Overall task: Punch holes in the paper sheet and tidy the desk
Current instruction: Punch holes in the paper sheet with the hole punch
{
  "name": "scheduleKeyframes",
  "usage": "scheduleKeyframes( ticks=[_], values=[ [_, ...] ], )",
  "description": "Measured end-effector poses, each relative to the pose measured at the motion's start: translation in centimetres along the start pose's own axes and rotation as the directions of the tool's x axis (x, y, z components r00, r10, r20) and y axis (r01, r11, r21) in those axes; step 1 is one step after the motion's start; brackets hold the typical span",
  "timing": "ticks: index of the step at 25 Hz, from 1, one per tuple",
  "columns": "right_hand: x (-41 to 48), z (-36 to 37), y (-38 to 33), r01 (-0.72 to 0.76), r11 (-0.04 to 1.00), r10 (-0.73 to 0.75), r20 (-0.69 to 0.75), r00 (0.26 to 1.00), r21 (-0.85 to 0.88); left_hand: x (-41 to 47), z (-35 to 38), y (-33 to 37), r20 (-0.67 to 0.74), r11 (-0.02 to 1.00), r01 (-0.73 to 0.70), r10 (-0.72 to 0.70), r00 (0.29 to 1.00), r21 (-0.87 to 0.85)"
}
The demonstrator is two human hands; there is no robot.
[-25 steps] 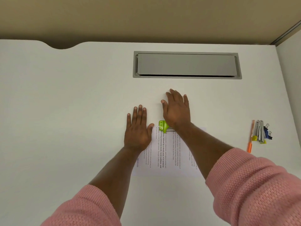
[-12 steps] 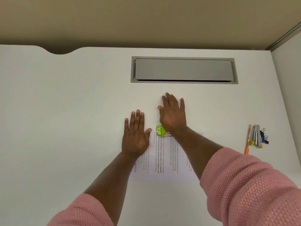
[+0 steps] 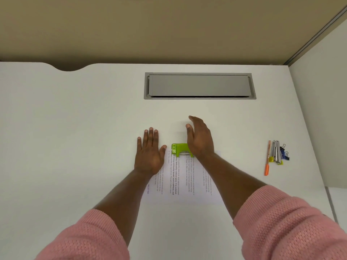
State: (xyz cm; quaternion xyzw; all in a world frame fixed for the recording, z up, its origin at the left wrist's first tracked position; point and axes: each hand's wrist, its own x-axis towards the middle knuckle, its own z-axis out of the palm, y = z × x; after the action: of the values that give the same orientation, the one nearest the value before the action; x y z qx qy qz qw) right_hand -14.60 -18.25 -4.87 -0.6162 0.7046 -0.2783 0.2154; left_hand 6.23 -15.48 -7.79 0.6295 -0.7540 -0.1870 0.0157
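Both forearms are bare, pink knitted sleeves pushed up toward the elbows. The knit shows a bumpy, waffle-like stitch with a ribbed cuff on each. The left hand and right hand wear nothing.

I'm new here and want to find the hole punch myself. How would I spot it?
Start at the grey hatch set in the white desk, then come toward the printed paper sheet. On its far edge, between the hands, sits the hole punch, the only lime-green thing there.
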Motion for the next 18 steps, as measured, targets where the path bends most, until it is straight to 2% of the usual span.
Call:
scheduleKeyframes(
  ticks=[1,3,6,10,18],
  values=[
    [-1.0,-1.0,0.9,-0.023,0.998,0.025,-0.037,0.999,0.051,-0.2,-0.4,0.3,-0.015,1.0,-0.011,0.01,1.0,-0.024],
    [-3.1,-2.9,2.7,-0.05,0.998,0.051,-0.034,0.998,0.034,-0.8,-0.8,1.0,-0.058,0.995,-0.089,0.087,0.995,-0.037],
    [-5.9,-4.2,4.3,-0.041,0.998,0.045,0.1,0.994,-0.041,-1.5,-0.6,1.9,-0.082,0.983,-0.181,0.179,0.98,-0.016],
    [-7.5,-3.6,5.0,-0.008,0.985,0.052,0.252,0.966,-0.173,-1.6,0.2,2.7,-0.095,0.985,-0.167,0.162,0.982,-0.04],
    [-7.5,-2.8,5.3,-0.015,0.979,0.069,0.261,0.963,-0.204,-1.9,0.2,3.0,-0.081,0.986,-0.14,0.133,0.988,-0.09]
  ],
)
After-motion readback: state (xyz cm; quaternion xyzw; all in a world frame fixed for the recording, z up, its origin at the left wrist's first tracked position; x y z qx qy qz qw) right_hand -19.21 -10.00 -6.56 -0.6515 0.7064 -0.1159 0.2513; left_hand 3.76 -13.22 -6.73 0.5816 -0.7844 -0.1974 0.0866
